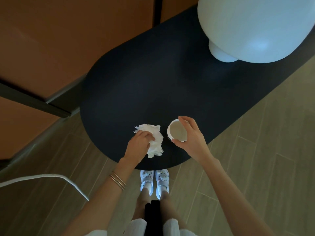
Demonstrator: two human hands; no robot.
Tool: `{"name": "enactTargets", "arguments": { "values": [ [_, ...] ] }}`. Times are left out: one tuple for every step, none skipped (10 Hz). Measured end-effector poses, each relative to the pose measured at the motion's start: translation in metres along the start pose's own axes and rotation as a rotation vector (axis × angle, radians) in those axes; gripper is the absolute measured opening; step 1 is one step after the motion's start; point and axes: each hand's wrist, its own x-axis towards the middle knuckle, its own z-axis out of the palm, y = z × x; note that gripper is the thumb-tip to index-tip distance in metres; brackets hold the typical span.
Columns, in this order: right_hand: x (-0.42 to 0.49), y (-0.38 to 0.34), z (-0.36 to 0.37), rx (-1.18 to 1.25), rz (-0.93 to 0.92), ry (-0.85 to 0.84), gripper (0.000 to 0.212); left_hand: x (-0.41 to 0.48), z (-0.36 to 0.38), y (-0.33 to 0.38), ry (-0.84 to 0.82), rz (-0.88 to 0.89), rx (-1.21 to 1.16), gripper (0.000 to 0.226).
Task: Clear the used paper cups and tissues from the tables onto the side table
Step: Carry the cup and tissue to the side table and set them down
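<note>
A crumpled white tissue (156, 138) lies near the front edge of a dark oval table (144, 86). My left hand (139, 145) rests on the tissue with its fingers curled into it. Just to the right is a white paper cup (176, 131), seen from above, its inside empty. My right hand (190, 135) wraps around the cup's right side, thumb at the near rim and fingers at the far rim. I cannot tell whether the cup touches the tabletop.
A large white globe lamp (255, 26) stands at the table's far right end. An orange wall panel (59, 40) with a dark frame runs along the left. A white chair rail (42, 178) curves at lower left. My feet (154, 181) are at the table's front edge on wood flooring.
</note>
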Motion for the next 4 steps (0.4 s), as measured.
{"name": "enactTargets", "arguments": {
  "values": [
    [-0.001, 0.004, 0.001, 0.038, -0.010, 0.006, 0.080, 0.000, 0.002, -0.001, -0.014, -0.011, 0.009, 0.035],
    [0.001, 0.004, -0.002, 0.015, -0.019, -0.026, 0.080, 0.001, -0.003, 0.002, -0.030, -0.012, 0.022, 0.034],
    [0.003, 0.001, -0.007, -0.055, -0.043, -0.065, 0.082, 0.004, -0.012, 0.005, -0.056, 0.001, 0.057, 0.035],
    [0.006, -0.007, -0.020, -0.076, -0.026, -0.073, 0.086, 0.004, -0.028, 0.012, -0.055, 0.016, 0.093, 0.039]
  ]
}}
